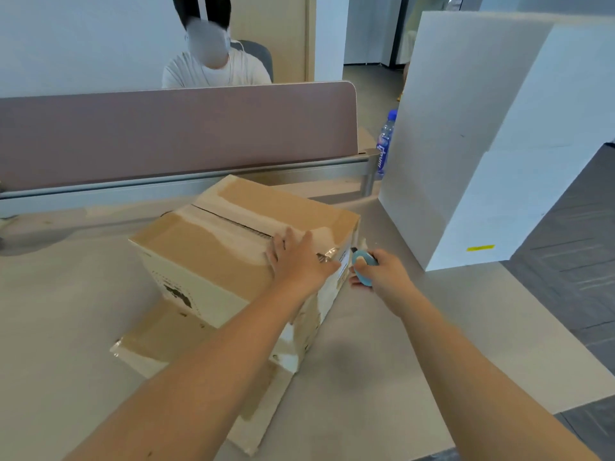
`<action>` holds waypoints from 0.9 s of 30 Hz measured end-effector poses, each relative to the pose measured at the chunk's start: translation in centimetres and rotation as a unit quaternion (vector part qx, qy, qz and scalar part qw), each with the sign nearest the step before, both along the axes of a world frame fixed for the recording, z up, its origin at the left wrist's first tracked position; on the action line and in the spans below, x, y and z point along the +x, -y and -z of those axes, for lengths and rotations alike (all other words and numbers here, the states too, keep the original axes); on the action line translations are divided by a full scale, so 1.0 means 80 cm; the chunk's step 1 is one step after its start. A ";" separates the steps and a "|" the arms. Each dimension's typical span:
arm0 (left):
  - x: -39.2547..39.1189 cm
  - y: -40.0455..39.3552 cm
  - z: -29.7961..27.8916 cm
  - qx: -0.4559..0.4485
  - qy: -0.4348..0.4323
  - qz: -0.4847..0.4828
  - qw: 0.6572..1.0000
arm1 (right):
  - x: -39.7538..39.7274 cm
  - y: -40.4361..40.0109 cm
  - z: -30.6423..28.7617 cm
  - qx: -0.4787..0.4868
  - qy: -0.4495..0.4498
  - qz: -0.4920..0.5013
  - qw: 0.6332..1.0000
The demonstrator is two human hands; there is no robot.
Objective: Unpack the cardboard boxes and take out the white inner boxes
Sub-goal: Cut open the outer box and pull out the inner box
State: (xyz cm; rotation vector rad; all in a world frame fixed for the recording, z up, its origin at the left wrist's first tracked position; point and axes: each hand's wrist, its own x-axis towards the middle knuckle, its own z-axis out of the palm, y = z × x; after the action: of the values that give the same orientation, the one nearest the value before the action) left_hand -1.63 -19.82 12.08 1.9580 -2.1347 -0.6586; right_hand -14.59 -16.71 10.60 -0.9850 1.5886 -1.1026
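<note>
**Bright, even light; soft focus and wide-angle bend**

Lit evenly and brightly from overhead. Soft, blurry shadows on the tabletop (83, 311) beneath the forearms and beside the cardboard box (233, 234). No harsh glare. Slightly soft throughout, mildly smeared. Bowed straight lines near the edges. Washed out, bluish background.
</note>
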 end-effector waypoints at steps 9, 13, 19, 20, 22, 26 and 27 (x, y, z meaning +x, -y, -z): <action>0.014 0.026 -0.001 -0.101 -0.017 0.128 0.986 | -0.002 0.019 0.010 0.030 0.140 0.057 0.988; 0.032 0.036 -0.006 -0.081 0.108 0.207 0.969 | 0.008 0.020 0.016 0.024 0.187 0.092 0.978; 0.035 0.046 0.006 -0.077 0.158 0.253 0.951 | 0.011 0.023 0.017 0.005 0.214 0.120 0.969; 0.034 0.046 0.008 -0.080 0.157 0.253 0.951 | 0.012 0.024 0.016 -0.001 0.221 0.127 0.967; 0.035 0.047 0.010 -0.084 0.156 0.253 0.951 | 0.016 0.027 0.015 -0.005 0.220 0.140 0.966; 0.036 0.047 0.015 -0.091 0.156 0.255 0.950 | 0.019 0.030 0.013 -0.004 0.216 0.154 0.964; 0.036 0.048 0.015 -0.092 0.153 0.255 0.950 | 0.019 0.029 0.014 -0.004 0.216 0.155 0.964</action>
State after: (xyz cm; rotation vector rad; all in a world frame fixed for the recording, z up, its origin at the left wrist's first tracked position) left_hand 1.27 -23.64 10.89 1.4916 -2.8123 -0.2077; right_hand -13.05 -19.05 9.45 -0.4595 1.4007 -1.4271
